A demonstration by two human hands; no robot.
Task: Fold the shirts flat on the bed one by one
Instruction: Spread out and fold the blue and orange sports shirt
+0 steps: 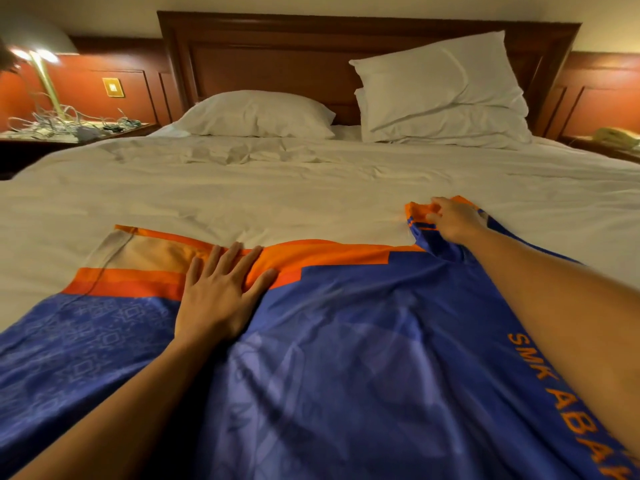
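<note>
Right, in the head view I'm looking down at the shirt, blue with an orange band. It's lying spread on the bed, its long axis running from me at 6 o'clock up toward the pillows at 12, and its orange edge is stretching across from 9 to 3.

The left hand is lying flat on the cloth, fingers straight and spread, pressing the orange band at about 11 o'clock. The right hand is reaching further out, at about 2 o'clock, its fingers curling round a bunched orange-and-blue corner of the shirt.

So the right hand is holding the loose corner, and the left is sitting well apart from it. I'm judging the fold is going to carry that corner across toward 9 o'clock, with the flat left palm acting as the anchor.
</note>
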